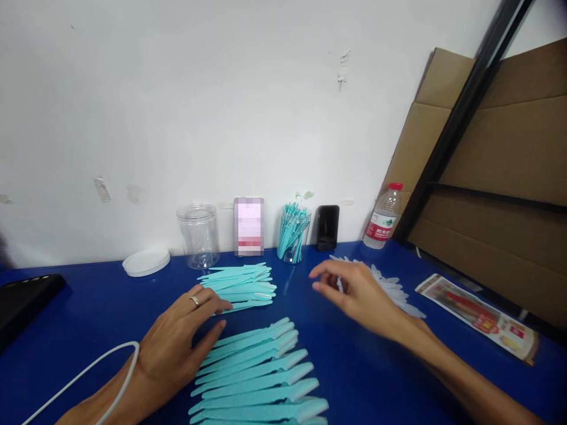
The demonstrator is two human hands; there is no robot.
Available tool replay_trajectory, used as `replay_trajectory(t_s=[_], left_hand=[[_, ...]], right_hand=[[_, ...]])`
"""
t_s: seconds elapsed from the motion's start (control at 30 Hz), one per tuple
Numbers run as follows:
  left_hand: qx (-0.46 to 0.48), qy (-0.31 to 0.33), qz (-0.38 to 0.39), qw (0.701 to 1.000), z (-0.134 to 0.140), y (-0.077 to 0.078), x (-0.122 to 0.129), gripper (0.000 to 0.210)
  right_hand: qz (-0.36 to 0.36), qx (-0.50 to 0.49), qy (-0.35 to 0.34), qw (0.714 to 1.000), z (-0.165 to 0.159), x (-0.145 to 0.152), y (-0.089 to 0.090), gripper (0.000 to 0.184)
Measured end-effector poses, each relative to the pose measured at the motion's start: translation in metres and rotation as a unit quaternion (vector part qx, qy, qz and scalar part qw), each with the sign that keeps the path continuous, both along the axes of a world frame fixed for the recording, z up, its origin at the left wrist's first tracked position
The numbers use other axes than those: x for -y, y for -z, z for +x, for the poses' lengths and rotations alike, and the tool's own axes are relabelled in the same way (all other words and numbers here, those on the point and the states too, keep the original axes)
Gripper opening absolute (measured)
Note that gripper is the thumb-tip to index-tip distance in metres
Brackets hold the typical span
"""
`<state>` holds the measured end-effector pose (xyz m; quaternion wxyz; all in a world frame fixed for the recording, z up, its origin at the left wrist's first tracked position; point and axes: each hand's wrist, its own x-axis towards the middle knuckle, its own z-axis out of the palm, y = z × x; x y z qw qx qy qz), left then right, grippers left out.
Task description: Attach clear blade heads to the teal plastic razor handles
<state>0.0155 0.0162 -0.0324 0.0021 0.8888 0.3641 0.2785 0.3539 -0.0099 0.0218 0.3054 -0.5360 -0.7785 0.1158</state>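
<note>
My left hand (181, 336), with a ring on one finger, rests flat on the blue table (88, 319), fingertips touching the far stack of teal razor-like sticks (241, 286). A second, larger row of the same teal sticks (261, 378) lies fanned out just right of that hand. My right hand (354, 292) hovers above the table with fingers apart and holds nothing. It is over the near edge of a pile of clear plastic caps (392, 289).
Along the wall stand a white lid (146, 261), an empty clear jar (199, 236), a pink card (248, 226), a jar of teal sticks (292, 233), a black phone (328, 227) and a water bottle (383, 217). A printed leaflet (481, 316) lies right; cardboard behind it.
</note>
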Motion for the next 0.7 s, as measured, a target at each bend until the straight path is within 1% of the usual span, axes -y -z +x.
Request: replay_trajectory(t_s=[0.03,0.07,0.1,0.13,0.2,0.27,0.33,0.5,0.57,0.7], left_hand=[[0.0,-0.012,0.011,1.0,-0.003,0.002,-0.006,0.02],[-0.011,-0.02,0.016,1.0,-0.007,0.005,-0.011,0.02],[-0.023,-0.022,0.02,0.999,-0.01,0.007,-0.016,0.021],[-0.032,-0.022,0.02,0.999,-0.012,0.01,-0.02,0.021],[-0.039,-0.024,0.018,0.999,-0.015,0.013,-0.025,0.023],[-0.043,-0.026,0.014,0.999,-0.016,0.016,-0.027,0.024],[-0.051,-0.026,0.009,0.998,-0.015,0.016,-0.026,0.024],[-0.062,-0.036,0.002,0.997,-0.015,0.012,-0.028,0.022],[-0.065,-0.04,-0.002,0.997,-0.015,0.011,-0.029,0.022],[-0.067,-0.052,-0.01,0.996,-0.013,0.009,-0.029,0.026]], right_hand=[[0.012,0.019,0.034,0.999,0.009,-0.003,-0.005,0.014],[0.008,0.057,0.061,0.996,0.019,-0.006,-0.009,0.014],[-0.012,0.105,0.083,0.991,0.028,-0.009,-0.013,0.014],[-0.045,0.147,0.09,0.984,0.036,-0.012,-0.014,0.013],[-0.096,0.191,0.079,0.974,0.049,-0.015,-0.013,0.009],[-0.122,0.198,0.052,0.971,0.055,-0.017,-0.008,0.006],[-0.137,0.202,0.03,0.969,0.055,-0.018,-0.001,0.011],[-0.139,0.205,0.01,0.969,0.049,-0.02,0.012,0.018],[-0.134,0.199,0.01,0.971,0.047,-0.021,0.014,0.019],[-0.117,0.167,0.006,0.979,0.043,-0.022,0.013,0.013]])
